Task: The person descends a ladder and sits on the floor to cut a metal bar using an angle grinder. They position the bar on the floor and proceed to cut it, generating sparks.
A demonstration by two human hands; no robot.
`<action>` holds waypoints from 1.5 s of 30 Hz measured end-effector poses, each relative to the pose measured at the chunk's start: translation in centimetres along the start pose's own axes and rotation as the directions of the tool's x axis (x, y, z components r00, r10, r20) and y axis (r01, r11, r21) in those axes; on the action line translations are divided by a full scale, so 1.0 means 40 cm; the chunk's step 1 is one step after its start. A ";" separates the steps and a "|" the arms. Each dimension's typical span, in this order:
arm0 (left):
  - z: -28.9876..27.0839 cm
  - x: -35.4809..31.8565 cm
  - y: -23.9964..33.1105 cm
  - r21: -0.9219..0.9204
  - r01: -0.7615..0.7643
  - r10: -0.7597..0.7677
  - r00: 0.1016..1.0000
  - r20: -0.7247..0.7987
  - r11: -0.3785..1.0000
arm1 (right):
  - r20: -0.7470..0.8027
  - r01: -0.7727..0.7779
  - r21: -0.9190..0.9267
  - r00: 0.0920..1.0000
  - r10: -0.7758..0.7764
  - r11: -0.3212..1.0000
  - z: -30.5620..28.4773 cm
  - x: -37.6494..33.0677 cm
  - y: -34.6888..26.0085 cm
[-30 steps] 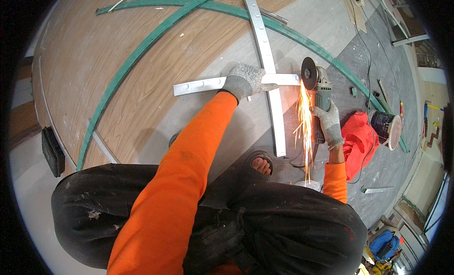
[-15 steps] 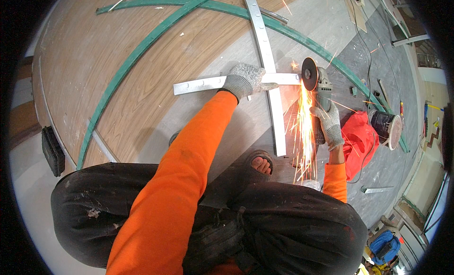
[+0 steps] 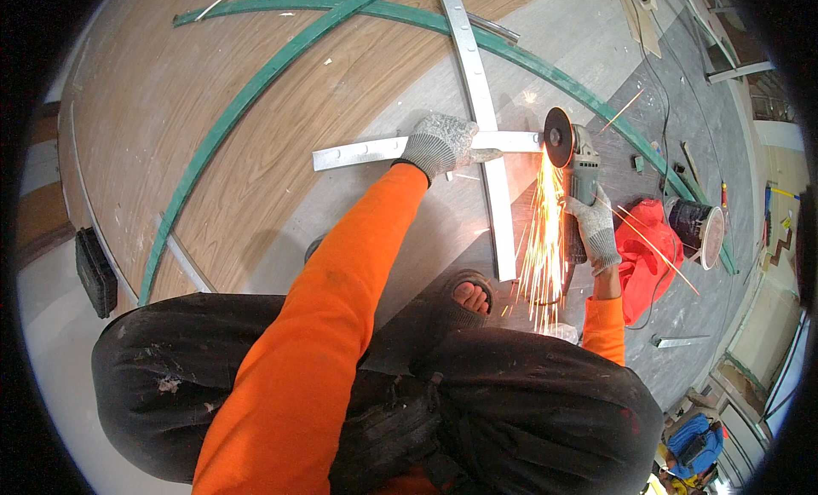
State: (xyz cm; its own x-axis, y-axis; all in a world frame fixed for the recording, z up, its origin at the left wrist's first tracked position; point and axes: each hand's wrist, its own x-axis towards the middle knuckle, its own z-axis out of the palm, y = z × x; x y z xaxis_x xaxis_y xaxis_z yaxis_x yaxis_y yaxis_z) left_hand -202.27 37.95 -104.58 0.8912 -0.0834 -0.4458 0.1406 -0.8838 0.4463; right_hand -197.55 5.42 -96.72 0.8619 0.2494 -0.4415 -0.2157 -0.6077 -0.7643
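My gloved left hand (image 3: 440,146) grips a short silver metal channel (image 3: 358,153), which lies across a longer metal channel (image 3: 474,65). My gloved right hand (image 3: 595,231) is wrapped round the body of an angle grinder (image 3: 583,173). The grinder's dark cutting disc (image 3: 558,137) stands upright at the right end of the short channel. Bright orange sparks (image 3: 543,256) stream from that contact down toward my knee. The grinder's lower body is partly hidden by sparks and my hand.
Long green strips (image 3: 230,129) cross on the wood-patterned floor sheet (image 3: 281,86). Right of the grinder are a red cloth (image 3: 648,261), a bucket (image 3: 711,235) and a power cord (image 3: 667,112). My sandalled foot (image 3: 470,297) is near the sparks. A black case (image 3: 95,272) sits far left.
The grinder and my right hand have shifted very slightly downward. The spark stream has spread and changed shape, with long streaks now crossing the red cloth. My left hand stays in place.
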 end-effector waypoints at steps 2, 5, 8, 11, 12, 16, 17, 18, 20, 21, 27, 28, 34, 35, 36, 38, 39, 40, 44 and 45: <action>0.004 0.001 -0.004 0.010 0.008 -0.008 1.000 0.004 1.000 | 0.025 -0.006 0.071 1.000 0.004 0.997 0.004 -0.004 -0.005; 0.004 -0.003 0.006 0.051 -0.004 0.006 0.999 -0.048 0.999 | 0.002 0.030 -0.081 1.000 -0.030 0.996 -0.008 0.014 0.029; -0.008 -0.011 0.010 0.056 0.000 0.002 0.999 -0.033 0.998 | -0.003 -0.006 0.069 1.000 0.006 0.998 0.010 -0.008 0.001; -0.021 -0.014 0.019 0.042 -0.014 0.014 1.000 -0.012 0.999 | 0.000 0.007 0.000 1.000 -0.007 1.000 -0.004 0.006 0.029; -0.023 -0.014 0.017 0.032 -0.014 0.014 1.000 -0.003 0.999 | 0.010 0.017 0.029 1.000 -0.018 0.999 -0.002 0.005 0.026; -0.015 -0.012 0.015 0.041 -0.005 0.005 1.000 -0.008 0.999 | -0.009 0.032 0.021 0.999 -0.031 0.999 0.004 0.007 0.020; -0.012 -0.010 0.013 0.048 -0.002 0.002 1.000 -0.016 0.999 | -0.028 0.028 -0.010 0.999 -0.029 1.000 0.005 0.009 0.020; -0.008 -0.008 0.010 0.053 0.003 -0.001 1.000 -0.023 0.999 | -0.017 0.007 -0.011 1.000 -0.007 1.000 0.007 0.006 0.009; 0.001 -0.005 0.005 0.062 0.006 -0.004 0.999 -0.033 0.998 | 0.004 -0.035 -0.012 0.999 0.035 0.999 0.010 -0.002 -0.020; 0.001 -0.005 0.007 0.067 0.002 0.000 0.999 -0.037 0.998 | 0.008 -0.027 -0.011 1.000 0.027 1.000 0.009 -0.003 -0.019; -0.007 -0.005 0.012 0.027 -0.004 0.004 1.000 -0.010 1.000 | 0.020 -0.017 -0.002 1.000 0.017 1.000 0.001 0.009 0.000; -0.006 -0.007 0.010 0.026 -0.011 0.011 1.000 -0.019 1.000 | 0.013 0.005 -0.017 1.000 -0.005 1.000 0.004 0.008 -0.006; -0.005 -0.012 0.011 0.011 -0.008 0.008 0.998 -0.054 1.000 | -0.011 0.002 -0.044 1.000 -0.002 0.999 0.010 0.008 -0.013; -0.007 -0.011 0.012 0.016 -0.007 0.008 0.999 -0.045 1.000 | -0.014 0.013 -0.046 1.000 -0.014 0.999 0.008 0.012 -0.004; -0.011 -0.012 0.016 0.021 -0.007 0.008 0.999 -0.036 1.000 | -0.007 0.045 -0.020 0.999 -0.046 0.999 0.006 0.017 0.008; -0.019 -0.014 0.022 0.035 -0.010 0.010 1.000 -0.023 0.999 | 0.004 0.108 0.034 0.994 -0.109 0.994 0.002 0.024 0.031; -0.019 -0.016 0.020 0.043 -0.008 0.009 1.000 -0.019 0.999 | 0.009 0.063 0.042 0.998 -0.064 0.997 0.004 0.022 0.022; -0.020 -0.019 0.019 0.051 -0.007 0.008 1.000 -0.015 0.999 | 0.015 0.018 0.050 1.000 -0.019 0.999 0.006 0.017 0.009; -0.019 -0.018 0.017 -0.012 -0.024 0.024 1.000 -0.018 1.000 | -0.001 0.008 -0.022 1.000 -0.008 1.000 0.004 0.024 0.009; -0.019 -0.019 0.018 -0.003 -0.029 0.029 0.999 -0.029 1.000 | -0.003 0.010 -0.003 1.000 -0.010 1.000 0.007 0.021 0.003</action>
State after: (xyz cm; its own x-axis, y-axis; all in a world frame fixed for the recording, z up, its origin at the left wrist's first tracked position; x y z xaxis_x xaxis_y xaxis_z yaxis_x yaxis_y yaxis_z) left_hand -202.51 37.75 -103.33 0.9069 -0.0953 -0.4104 0.1162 -0.8798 0.4610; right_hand -196.99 5.75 -97.31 0.8655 0.2534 -0.4321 -0.2051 -0.6077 -0.7672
